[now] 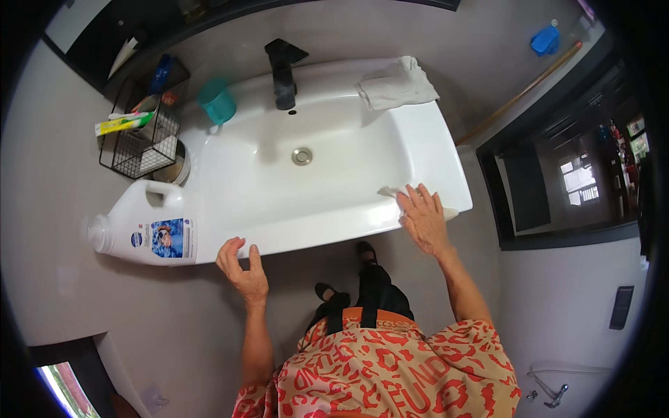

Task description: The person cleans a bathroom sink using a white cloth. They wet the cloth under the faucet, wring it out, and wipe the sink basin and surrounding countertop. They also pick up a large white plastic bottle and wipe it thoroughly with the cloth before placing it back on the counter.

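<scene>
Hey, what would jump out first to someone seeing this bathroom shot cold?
The long white rectangular ceramic sink fills the middle, a black tap at its back rim. The right hand presses a pale cloth on its front right corner; the left hand grips the front edge beside a big white plastic jug.

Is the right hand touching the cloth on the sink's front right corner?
Touching. The head view shows the right hand pressed flat on the cloth, which pokes out past the fingertips on the sink rim.
</scene>
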`<state>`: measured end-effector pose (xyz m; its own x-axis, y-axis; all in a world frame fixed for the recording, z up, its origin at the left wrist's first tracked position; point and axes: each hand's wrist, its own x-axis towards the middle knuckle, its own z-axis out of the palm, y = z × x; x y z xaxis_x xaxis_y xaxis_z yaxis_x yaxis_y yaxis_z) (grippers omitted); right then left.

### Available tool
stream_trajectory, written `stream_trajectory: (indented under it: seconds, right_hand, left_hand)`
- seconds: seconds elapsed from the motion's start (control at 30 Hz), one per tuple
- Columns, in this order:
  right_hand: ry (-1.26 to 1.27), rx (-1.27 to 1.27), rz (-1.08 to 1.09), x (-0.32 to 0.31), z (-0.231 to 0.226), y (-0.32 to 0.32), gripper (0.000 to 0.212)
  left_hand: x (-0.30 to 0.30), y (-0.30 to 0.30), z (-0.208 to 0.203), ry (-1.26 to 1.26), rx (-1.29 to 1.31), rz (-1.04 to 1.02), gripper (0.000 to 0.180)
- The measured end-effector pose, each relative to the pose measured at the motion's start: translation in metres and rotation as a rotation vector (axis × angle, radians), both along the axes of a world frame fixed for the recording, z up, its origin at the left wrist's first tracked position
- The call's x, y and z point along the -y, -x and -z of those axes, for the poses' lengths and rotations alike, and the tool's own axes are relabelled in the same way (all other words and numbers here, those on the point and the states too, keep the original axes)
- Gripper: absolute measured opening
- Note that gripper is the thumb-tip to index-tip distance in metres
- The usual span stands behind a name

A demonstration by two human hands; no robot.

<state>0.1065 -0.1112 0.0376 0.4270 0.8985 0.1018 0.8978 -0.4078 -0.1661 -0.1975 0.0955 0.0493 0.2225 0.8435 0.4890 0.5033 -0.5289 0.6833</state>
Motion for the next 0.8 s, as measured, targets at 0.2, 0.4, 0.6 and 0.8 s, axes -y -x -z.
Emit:
stream_trajectory:
  seconds: [0.2,0.4,0.6,0.8]
  right_hand:
    - [0.065,0.006,-0.059,-0.014,-0.001,-0.073,0.045]
    - [0.045,-0.001,-0.097,-0.049,0.001,-0.143,0.045]
    - [-0.099,0.076,-0.013,-0.088,0.007,-0.204,0.047]
    - [0.013,-0.089,-0.265,-0.034,-0.012,-0.177,0.051]
  left_hand:
    - [0.020,-0.064,0.005,0.031,-0.044,0.118,0.020]
    - [0.027,-0.146,0.003,0.092,-0.085,0.212,0.019]
    - [0.011,-0.271,-0.013,0.039,-0.057,0.388,0.022]
    - [-0.019,-0.418,0.009,-0.047,-0.074,0.491,0.032]
